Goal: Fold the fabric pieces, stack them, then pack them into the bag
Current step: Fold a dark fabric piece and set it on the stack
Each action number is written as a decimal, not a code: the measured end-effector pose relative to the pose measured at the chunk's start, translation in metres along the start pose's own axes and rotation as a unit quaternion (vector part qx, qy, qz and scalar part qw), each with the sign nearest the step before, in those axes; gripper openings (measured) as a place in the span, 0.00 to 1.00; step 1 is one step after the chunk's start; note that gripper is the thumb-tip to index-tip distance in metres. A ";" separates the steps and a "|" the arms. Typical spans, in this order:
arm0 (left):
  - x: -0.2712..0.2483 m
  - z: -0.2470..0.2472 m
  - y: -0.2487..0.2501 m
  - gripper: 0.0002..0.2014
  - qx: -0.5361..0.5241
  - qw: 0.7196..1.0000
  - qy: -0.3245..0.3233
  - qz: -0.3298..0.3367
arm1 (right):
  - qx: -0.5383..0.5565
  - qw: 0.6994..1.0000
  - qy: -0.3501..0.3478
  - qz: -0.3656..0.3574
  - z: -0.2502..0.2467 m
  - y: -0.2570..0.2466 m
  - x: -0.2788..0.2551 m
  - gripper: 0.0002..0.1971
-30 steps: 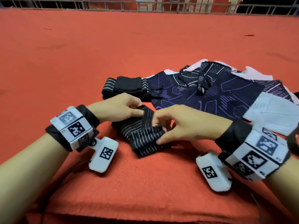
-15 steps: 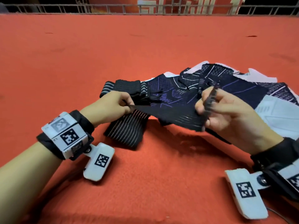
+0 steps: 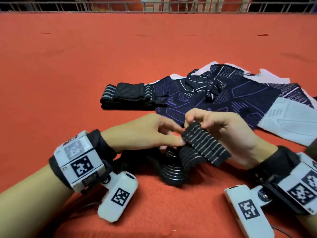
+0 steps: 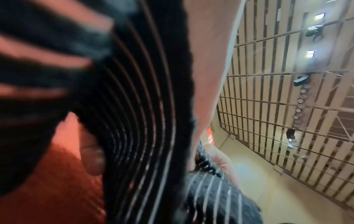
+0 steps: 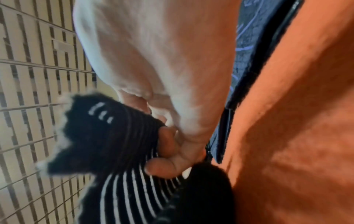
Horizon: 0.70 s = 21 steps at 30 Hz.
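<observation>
We see both hands meeting over the near middle of the red cloth-covered table (image 3: 85, 66), working one black strip of fabric with thin white stripes (image 3: 205, 145). The right hand (image 3: 228, 134) grips the upper end of this striped strip, thumb on top and fingers curled beneath, so that the end folds over and hangs toward the near edge; the right wrist view shows the same grip, with fingertips (image 5: 166, 166) pressed into the striped cloth (image 5: 107, 144) and the frayed end of it sticking out past them. The left hand (image 3: 145, 131) pinches the strip at its left edge, thumb and forefinger closed on the cloth just beside the right hand's fingers. Below the hands the rest of the strip sags in curved folds down to the table, where its lower part rests. In the left wrist view the stripes (image 4: 145, 121) fill most of the frame, and the picture is too blurred to show the fingers clearly. Farther back, near the middle of the table, lies a folded stack of black striped bands (image 3: 127, 95), flat and apart from the hands. Touching its right end is a spread dark blue patterned bag (image 3: 214, 100) with purple lines and white panels, reaching toward the right edge of the table. Along the far edge runs a metal railing (image 3: 68, 6).
</observation>
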<state>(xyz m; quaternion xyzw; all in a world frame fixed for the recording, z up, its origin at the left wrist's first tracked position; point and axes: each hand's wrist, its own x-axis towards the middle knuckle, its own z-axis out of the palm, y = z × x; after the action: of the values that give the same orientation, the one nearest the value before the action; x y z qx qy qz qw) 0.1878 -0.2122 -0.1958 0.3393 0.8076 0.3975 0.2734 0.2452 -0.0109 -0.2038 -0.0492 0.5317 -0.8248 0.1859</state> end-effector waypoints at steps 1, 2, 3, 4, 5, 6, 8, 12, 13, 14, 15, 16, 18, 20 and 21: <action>0.000 -0.001 0.000 0.09 0.014 1.000 0.007 -0.016 | -0.016 1.000 0.023 -0.004 -0.003 0.000 0.000 0.13; -0.002 -0.003 -0.001 0.10 0.014 0.999 0.013 -0.027 | -0.032 0.998 0.044 -0.009 -0.006 0.001 0.000 0.15; -0.004 -0.004 -0.002 0.11 0.008 0.999 0.018 -0.028 | -0.042 0.997 0.058 -0.013 -0.008 0.001 0.000 0.16; -0.007 -0.004 -0.001 0.11 0.002 1.000 0.025 -0.017 | -0.057 0.995 0.081 -0.018 -0.011 0.002 0.000 0.16; -0.009 -0.003 0.000 0.11 0.000 0.999 0.039 0.002 | -0.070 0.991 0.108 -0.020 -0.011 0.001 0.001 0.16; -0.009 -0.002 0.002 0.12 -0.005 0.998 0.058 0.025 | -0.073 0.987 0.142 -0.021 -0.012 0.002 0.002 0.15; -0.007 0.000 0.003 0.13 -0.040 0.993 0.091 0.056 | -0.017 0.986 0.165 -0.004 -0.011 0.003 0.003 0.10; -0.001 0.003 0.005 0.13 -0.111 0.977 0.176 0.051 | 0.141 0.986 0.039 0.080 -0.015 0.003 -0.007 0.39; -0.001 0.003 0.005 0.13 -0.117 0.974 0.190 0.040 | 0.109 0.991 0.024 0.078 -0.017 0.004 -0.009 0.37; -0.001 0.002 0.004 0.12 -0.114 0.974 0.193 0.028 | 0.056 0.996 0.032 0.069 -0.019 0.006 -0.010 0.31; -0.002 0.002 0.002 0.13 -0.108 0.976 0.186 0.014 | -0.008 0.997 0.062 0.045 -0.019 0.007 -0.010 0.24; -0.003 0.002 0.000 0.14 -0.105 0.981 0.165 0.001 | -0.047 0.993 0.106 0.023 -0.020 0.007 -0.009 0.20; -0.004 0.004 -0.005 0.14 -0.143 0.985 0.088 -0.025 | -0.074 0.985 0.153 -0.006 -0.022 0.008 -0.008 0.15; -0.005 0.009 -0.007 0.10 -0.164 0.985 0.042 -0.046 | -0.055 0.984 0.171 -0.016 -0.020 0.006 -0.006 0.19; -0.004 0.010 -0.008 0.09 -0.158 0.985 0.043 -0.055 | -0.047 0.986 0.161 -0.012 -0.019 0.005 -0.007 0.24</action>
<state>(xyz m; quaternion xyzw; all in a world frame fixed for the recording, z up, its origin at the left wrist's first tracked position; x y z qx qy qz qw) 0.1946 -0.2143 -0.2072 0.2298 0.7631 0.5187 0.3097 0.2478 0.0063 -0.2162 0.0694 0.5921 -0.7984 0.0851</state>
